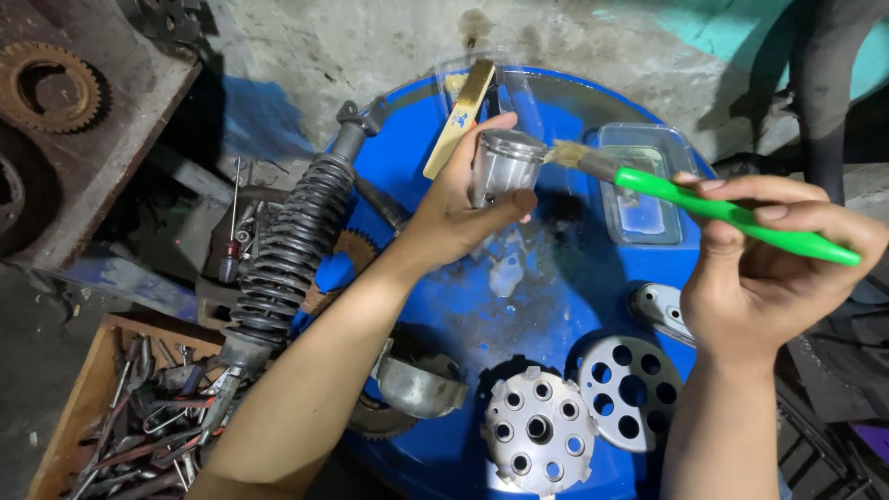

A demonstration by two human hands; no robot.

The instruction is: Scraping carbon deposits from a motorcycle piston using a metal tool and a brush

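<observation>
Left hand (454, 218) holds a metal piston (500, 167) over a blue drum (556, 306); right hand (759, 268) touches a green brush (704, 206) to it.

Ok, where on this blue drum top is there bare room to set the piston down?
Bare blue patch on the drum top, between the left hand, the clear tray and the holed discs. The front edge is crowded with discs and the metal cover.

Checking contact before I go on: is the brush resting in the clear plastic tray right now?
No, the brush is lifted, its bristles against the piston.
</observation>
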